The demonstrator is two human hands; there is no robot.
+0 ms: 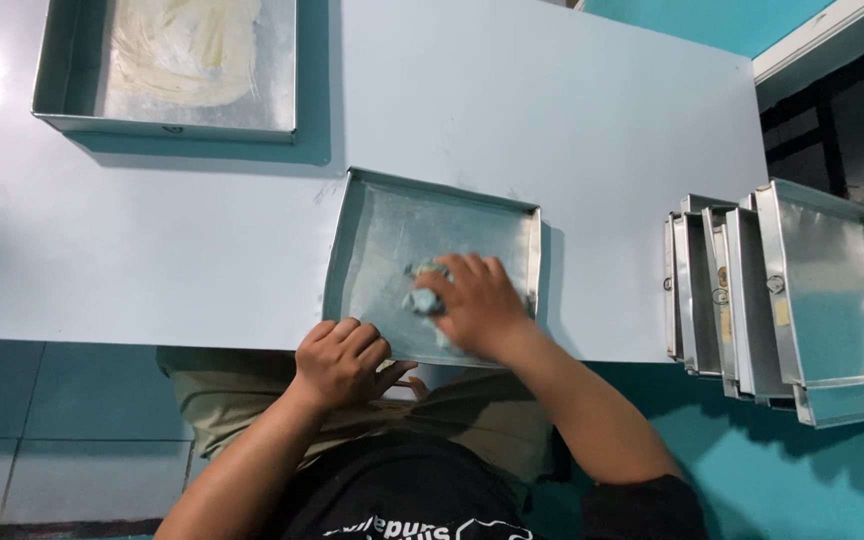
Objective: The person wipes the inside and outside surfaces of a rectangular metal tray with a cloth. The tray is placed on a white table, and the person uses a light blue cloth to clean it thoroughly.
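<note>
the left hand (340,360) clenched the tray (382,235) rim while the right hand (477,305) grasped a cloth (424,300), best rubbed evenly into corners.

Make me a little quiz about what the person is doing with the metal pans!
1. True or false: the right hand presses a small crumpled wad inside the square pan.
2. What does the left hand grip?
3. Where is the smeared pan: A far left corner of the table, B at the right edge with the stacked pans?

Key: 1 true; 2 the square pan's near edge; 3 A.
</note>
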